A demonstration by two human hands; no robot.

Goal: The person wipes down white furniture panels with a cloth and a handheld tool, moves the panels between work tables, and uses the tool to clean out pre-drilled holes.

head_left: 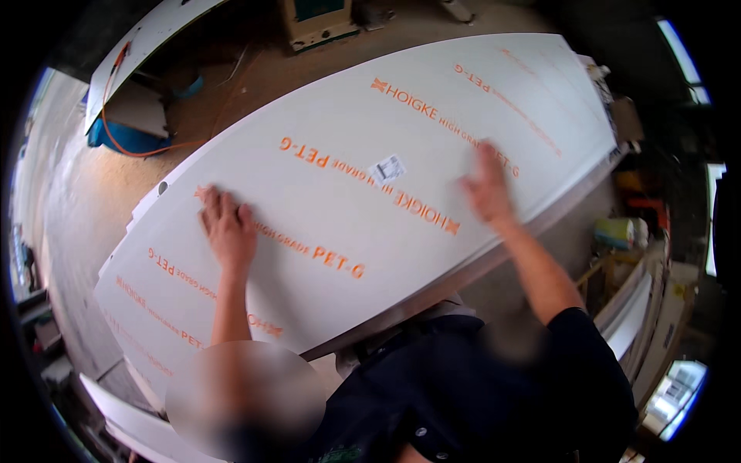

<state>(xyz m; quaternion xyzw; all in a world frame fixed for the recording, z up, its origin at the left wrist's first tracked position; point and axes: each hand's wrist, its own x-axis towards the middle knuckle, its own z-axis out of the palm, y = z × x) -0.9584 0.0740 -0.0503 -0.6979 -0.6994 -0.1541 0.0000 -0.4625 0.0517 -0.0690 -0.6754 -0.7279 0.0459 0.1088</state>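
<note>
A large white panel [324, 220] with orange printing lies before me, slanting from the lower left up to the far right. A small white label [387, 169] sits near its middle. My left hand [228, 230] is over the left part of the panel, fingers apart and holding nothing; a shadow falls beside it. Over the right part is my right hand [488, 185], slightly blurred, its fingers stretched out and nothing in them. Whether either palm presses on the surface I cannot tell.
More panel edges show beneath the top one. Beyond it are a white-topped table [147, 46], an orange hose [116, 143], a blue container [135, 137] and a machine base [320, 27]. Boards [656, 324] and a green-and-white package [620, 232] stand at the right.
</note>
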